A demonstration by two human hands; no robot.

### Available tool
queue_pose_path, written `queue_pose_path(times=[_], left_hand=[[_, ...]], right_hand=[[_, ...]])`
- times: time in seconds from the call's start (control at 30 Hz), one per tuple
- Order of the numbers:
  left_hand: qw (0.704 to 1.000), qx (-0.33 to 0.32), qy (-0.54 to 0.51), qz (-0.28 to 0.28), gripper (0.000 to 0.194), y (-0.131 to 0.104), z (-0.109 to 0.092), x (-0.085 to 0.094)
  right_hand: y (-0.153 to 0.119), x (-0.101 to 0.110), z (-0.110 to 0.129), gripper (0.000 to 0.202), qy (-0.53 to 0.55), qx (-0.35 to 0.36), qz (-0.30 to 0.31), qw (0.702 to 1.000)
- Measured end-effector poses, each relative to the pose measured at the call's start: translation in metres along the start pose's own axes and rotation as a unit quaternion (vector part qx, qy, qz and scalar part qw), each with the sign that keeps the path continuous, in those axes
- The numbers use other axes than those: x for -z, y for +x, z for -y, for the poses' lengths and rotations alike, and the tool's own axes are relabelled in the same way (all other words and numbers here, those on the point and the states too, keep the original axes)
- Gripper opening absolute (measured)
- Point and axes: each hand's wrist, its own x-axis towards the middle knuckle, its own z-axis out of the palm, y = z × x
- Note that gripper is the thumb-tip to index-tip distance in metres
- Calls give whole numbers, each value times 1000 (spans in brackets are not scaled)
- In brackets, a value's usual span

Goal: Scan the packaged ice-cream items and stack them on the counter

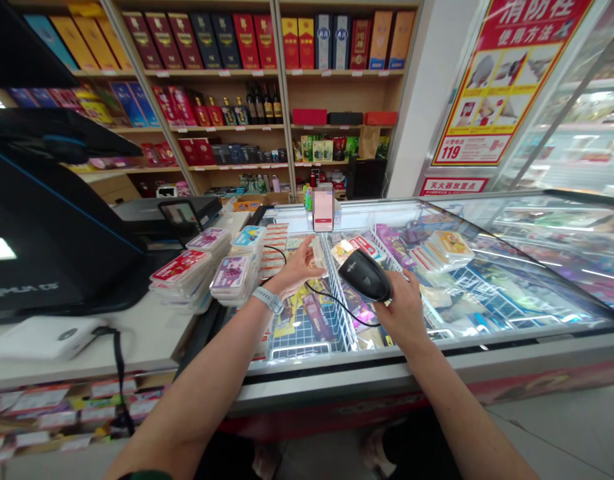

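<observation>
A black barcode scanner (365, 275) with a cable is held in my right hand (405, 305), its head pointing left over the glass-topped freezer (307, 385). My left hand (295, 270), with a watch at the wrist, has its fingers curved around a clear, pale package (317, 256). Between the hands and just beyond the scanner lies a pack with a red and white label (365, 248). Stacks of flat plastic boxes with red (181, 267) and purple (231, 272) labels stand left of my left hand. More boxes with orange labels (447, 251) sit on the glass to the right.
A phone (323, 209) stands upright at the freezer's back edge. On the left are a black checkout terminal (51, 227), a white device (44, 337) on the counter and a smaller tilted phone (183, 215). Shelves of boxes and bottles (264, 103) line the back wall.
</observation>
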Motion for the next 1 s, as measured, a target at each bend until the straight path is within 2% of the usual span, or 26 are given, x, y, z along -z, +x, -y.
queue_pose_path(times=[0.1, 0.23, 0.5, 0.77, 1.0], left_hand=[[997, 6, -61, 51, 104, -1, -5, -3], [994, -7, -64, 90, 107, -2, -6, 2], [995, -20, 2, 94, 110, 0, -2, 19], [992, -24, 21, 122, 115, 2, -6, 22], [987, -4, 26, 157, 116, 0, -10, 24]], right_hand=[[-1, 0, -1, 30, 1, -1, -2, 1000], [-1, 1, -1, 29, 5, 0, -7, 1000], [1, 3, 0, 28, 19, 2, 16, 1000], [1, 2, 1, 30, 14, 23, 50, 998], [1, 4, 3, 32, 25, 34, 67, 997]])
